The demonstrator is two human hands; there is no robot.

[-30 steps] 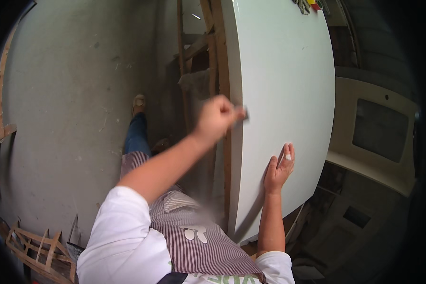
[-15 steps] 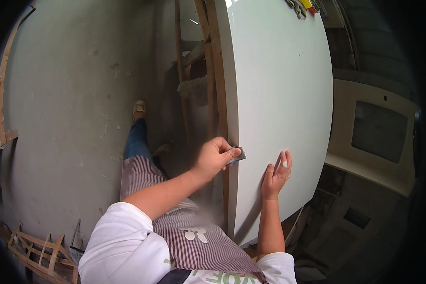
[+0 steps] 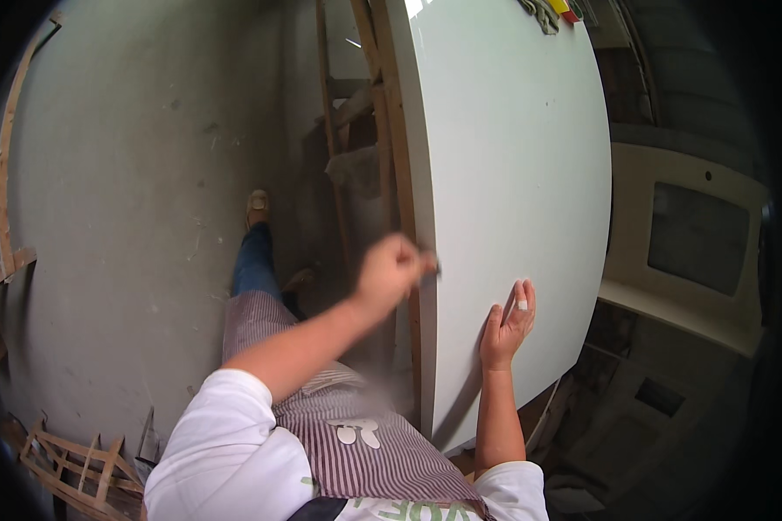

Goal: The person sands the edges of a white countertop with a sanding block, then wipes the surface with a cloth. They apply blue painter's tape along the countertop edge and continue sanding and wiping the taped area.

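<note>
A long glossy white slab [image 3: 513, 174] with a thick edge lies on a wooden frame in front of me. At its left edge, my left hand [image 3: 391, 271] is closed in a pinch and smeared by motion. Between its thumb and fingers is a small dark grey piece of sandpaper [image 3: 436, 268], mostly hidden now, pressed near the slab's upper corner. My right hand [image 3: 508, 333] rests on the slab's top near the close end, fingers stretched out. One finger has a white wrap [image 3: 522, 305].
Wooden supports [image 3: 389, 130] stand under the slab's left side. A greyish cloth [image 3: 543, 16] and a yellow-red box [image 3: 568, 8] lie at its far end. To the right is a cream panel [image 3: 634, 226] with a rectangular opening. A wooden frame [image 3: 96, 469] stands at lower left.
My left hand has moved a little away and to the left along the slab's edge, tilting the sandpaper. My right hand stays in place on the slab.
</note>
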